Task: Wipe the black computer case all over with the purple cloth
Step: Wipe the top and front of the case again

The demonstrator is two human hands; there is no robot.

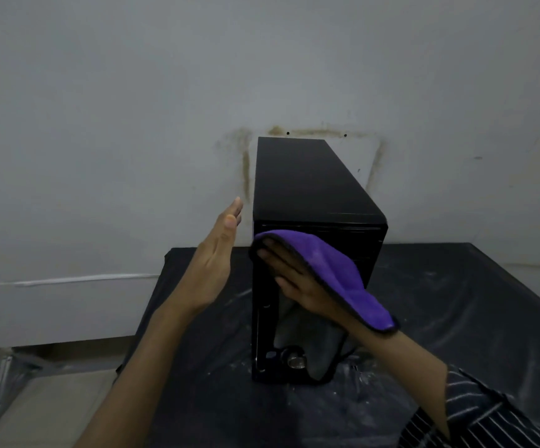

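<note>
Right hand point(297, 282): fingers are held straight and flat, not clenched, and are pressed toward the upper front face of the black computer case point(307, 182). The purple cloth point(336, 266) is draped over the back of this hand and its wrist. A grey fold of the cloth is seen hanging below the palm against the case front, so the hand appears to be tucked inside the fold.

Left hand point(213, 263): released, with fingers extended together and the palm turned toward the case. It is held just left of the case's upper left edge. Contact cannot be confirmed.

The case is stood upright on a tabletop point(456, 302) covered in black sheeting flecked with white. A pale wall point(133, 92) with brown stains point(246, 169) is seen directly behind the case. A striped sleeve point(488, 412) is noted to the lower right of the case.
</note>
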